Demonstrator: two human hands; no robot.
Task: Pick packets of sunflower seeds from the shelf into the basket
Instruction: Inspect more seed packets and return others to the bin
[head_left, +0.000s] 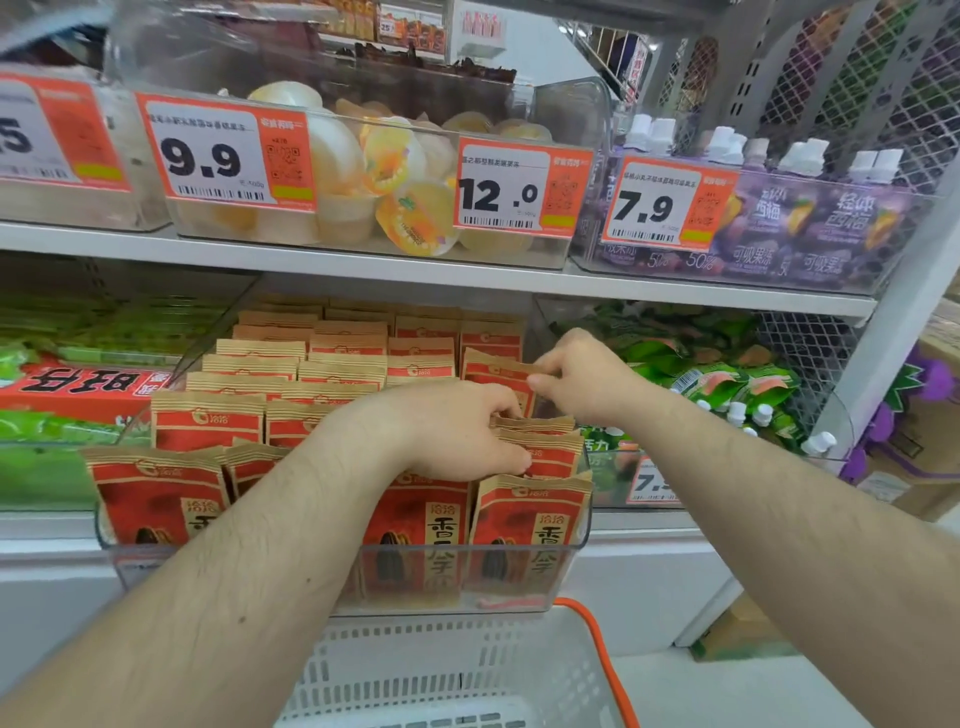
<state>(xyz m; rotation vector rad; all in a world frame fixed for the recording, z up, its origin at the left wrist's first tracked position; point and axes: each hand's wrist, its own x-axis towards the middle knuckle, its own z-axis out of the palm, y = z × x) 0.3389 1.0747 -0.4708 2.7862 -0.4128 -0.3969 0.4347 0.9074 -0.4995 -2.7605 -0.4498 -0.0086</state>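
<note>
Basket: our white basket (457, 670) waits right under the bin, so a lifted packet only has to drop.
Bin: sunflower seed packets (524, 525) stand upright in the clear bin (582, 551), easy to pluck by the top edge.
Left hand: our left hand (457, 431) curls over second-row packets, pinching one.
Right hand: our right hand (582, 376) pinches a packet top farther back.
Upper shelf: jelly cups (395, 171) above, untouched.

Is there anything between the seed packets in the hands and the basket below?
Yes. The clear bin's front wall and the front row of packets stand between the gripped packets and the white basket. Left hand and right hand must lift them over.
</note>
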